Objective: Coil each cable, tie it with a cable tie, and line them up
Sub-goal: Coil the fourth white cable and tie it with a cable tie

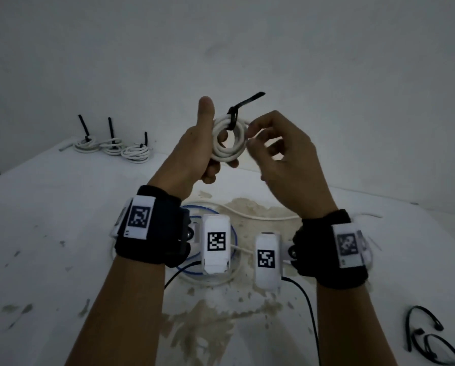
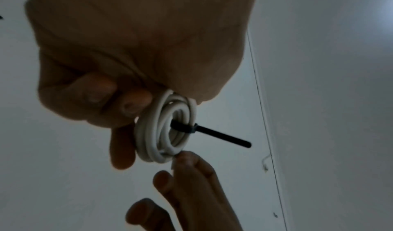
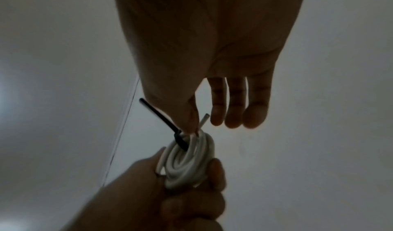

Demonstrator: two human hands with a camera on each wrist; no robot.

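My left hand (image 1: 194,154) holds a coiled white cable (image 1: 229,151) up above the table, thumb raised and fingers curled round the coil's left side. A black cable tie (image 1: 233,119) is cinched round the top of the coil (image 2: 165,133), and its tail (image 2: 223,136) sticks out up and to the right. My right hand (image 1: 274,154) pinches the cable's free end (image 3: 204,120) between thumb and forefinger at the coil's right edge; its other fingers hang loose. Three tied white coils (image 1: 113,147) lie in a row at the table's far left.
Under my wrists lie a loose blue cable (image 1: 185,209) and a loose white cable (image 1: 250,213) on the stained white table (image 1: 49,233). Spare black cable ties (image 1: 427,336) lie at the near right. A thin black wire (image 1: 309,307) runs from the wrist cameras.
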